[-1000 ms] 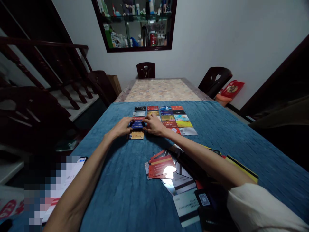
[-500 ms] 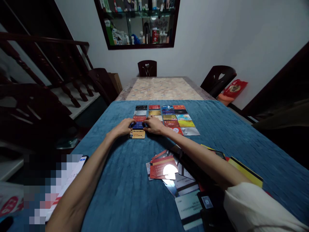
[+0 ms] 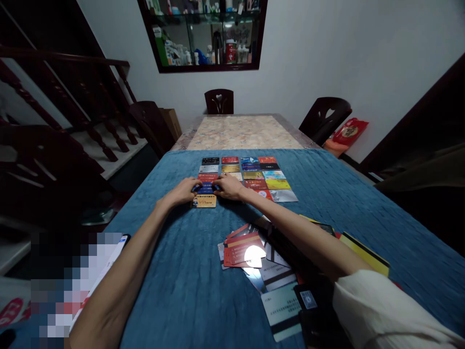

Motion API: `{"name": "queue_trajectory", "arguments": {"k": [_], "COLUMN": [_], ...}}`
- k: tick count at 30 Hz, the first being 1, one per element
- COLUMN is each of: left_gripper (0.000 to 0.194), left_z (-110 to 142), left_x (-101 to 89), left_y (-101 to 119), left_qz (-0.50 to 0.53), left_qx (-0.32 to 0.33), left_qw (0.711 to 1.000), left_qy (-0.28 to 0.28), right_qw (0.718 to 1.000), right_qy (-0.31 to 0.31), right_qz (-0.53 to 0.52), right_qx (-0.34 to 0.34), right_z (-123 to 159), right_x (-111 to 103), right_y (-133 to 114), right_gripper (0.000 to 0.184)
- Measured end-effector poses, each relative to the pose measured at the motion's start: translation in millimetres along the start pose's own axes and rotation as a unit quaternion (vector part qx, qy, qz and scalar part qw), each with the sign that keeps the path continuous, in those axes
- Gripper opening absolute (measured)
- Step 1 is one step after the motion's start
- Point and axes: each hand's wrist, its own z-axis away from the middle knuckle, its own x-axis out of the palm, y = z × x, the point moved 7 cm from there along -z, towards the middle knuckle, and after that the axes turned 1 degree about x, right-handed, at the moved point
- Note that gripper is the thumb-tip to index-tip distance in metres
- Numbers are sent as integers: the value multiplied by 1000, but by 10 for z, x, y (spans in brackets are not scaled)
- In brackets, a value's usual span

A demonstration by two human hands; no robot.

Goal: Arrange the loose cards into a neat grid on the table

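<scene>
A blue plastic card (image 3: 205, 188) lies flat on the cloth in the leftmost column of cards. My left hand (image 3: 182, 190) has its fingertips at the card's left edge, and my right hand (image 3: 228, 186) pinches its right edge. Just above it is a red card (image 3: 208, 178); below sits a gold VIP card (image 3: 205, 201). My right hand partly covers the second column, where a gold card (image 3: 231, 168) shows. Further right are more cards in two columns, among them a yellow card (image 3: 278, 184) and a silver card (image 3: 285, 196).
Loose, overlapping cards (image 3: 244, 249) spread over the blue cloth (image 3: 181, 291) below my right forearm, with a yellow card (image 3: 366, 254) further right. A phone (image 3: 109, 266), partly blurred out, lies at the left edge. Chairs (image 3: 219, 102) surround the table.
The whole view has shifted slightly. Both hands stay at the blue card's edges, and the card lies in the same place between its neighbours.
</scene>
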Motion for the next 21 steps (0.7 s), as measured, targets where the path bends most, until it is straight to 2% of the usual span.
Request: {"name": "queue_trajectory", "arguments": {"k": [16,21], "left_gripper": [45,41], "left_z": [-2,3], "left_x": [-3,-2], "left_y": [33,20], "left_qz": [-15,6], "left_qx": [7,5], "left_qw": [1000,1000], "left_qy": [-10,7], "right_qw": [1000,1000], "right_qy": [-12,-5], "right_qz": [13,11], "right_qx": [21,23], "right_z": [49,72], "right_x": [-96,-114], "right_y": [-36,-23], "right_gripper": [34,37]}}
